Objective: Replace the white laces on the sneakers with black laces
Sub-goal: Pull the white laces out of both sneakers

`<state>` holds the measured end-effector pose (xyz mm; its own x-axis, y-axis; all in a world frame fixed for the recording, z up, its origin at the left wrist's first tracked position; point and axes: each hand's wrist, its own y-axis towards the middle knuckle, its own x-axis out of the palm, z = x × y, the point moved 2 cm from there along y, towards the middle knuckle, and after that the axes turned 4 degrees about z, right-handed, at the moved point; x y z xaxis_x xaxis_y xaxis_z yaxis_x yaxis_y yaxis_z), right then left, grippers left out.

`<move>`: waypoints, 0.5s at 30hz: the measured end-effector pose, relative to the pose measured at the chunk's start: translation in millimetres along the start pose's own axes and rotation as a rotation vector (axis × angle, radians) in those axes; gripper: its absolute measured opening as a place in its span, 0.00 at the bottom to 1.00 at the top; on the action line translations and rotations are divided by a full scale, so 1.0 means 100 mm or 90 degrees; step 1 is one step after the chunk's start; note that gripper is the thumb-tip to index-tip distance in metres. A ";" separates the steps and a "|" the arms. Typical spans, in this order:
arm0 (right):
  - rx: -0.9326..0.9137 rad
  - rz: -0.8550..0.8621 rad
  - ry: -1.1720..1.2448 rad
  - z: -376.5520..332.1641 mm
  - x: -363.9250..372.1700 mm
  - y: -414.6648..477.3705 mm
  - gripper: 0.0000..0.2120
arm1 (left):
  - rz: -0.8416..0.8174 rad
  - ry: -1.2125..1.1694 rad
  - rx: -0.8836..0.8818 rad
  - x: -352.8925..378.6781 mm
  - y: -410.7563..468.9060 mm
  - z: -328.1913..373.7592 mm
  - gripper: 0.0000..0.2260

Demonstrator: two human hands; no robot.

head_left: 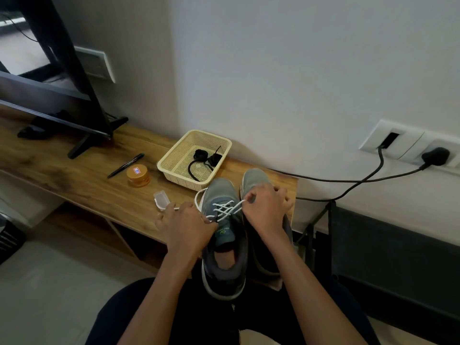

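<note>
Largely, the second grey sneaker is hidden by the right hand. The white cord lace of the grey mesh sneaker on the wooden bench is pinched by fingers of that hand and the left hand. Coiled black laces are held in the cream perforated plastic basket.

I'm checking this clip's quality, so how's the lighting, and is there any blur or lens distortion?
Head view: soft, even room light, with a faint shadow beside the basket; in the same head view the wide lens bows the wooden bench edge; the television screen shows bright reflections; the left hand and right hand look slightly soft, yet the white lace is readable.
</note>
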<state>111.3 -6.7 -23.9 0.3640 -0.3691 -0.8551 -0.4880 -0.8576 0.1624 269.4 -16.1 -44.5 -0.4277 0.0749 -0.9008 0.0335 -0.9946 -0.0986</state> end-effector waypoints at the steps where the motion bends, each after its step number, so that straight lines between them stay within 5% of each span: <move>1: -0.040 -0.026 0.006 -0.04 0.01 -0.02 0.09 | -0.013 -0.002 0.001 0.00 -0.01 0.01 0.11; 7: -0.264 -0.169 -0.116 -0.19 0.15 -0.19 0.11 | -0.050 -0.041 0.016 0.01 0.02 0.01 0.10; 15: -0.273 -0.147 -0.114 -0.17 0.19 -0.18 0.09 | -0.033 -0.073 0.032 0.23 0.20 -0.14 0.13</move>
<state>140.7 -4.8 -34.7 0.2645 -0.1186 -0.9571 -0.0288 -0.9929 0.1151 272.8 -33.5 -73.0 -0.5280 0.1202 -0.8407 -0.0347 -0.9922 -0.1201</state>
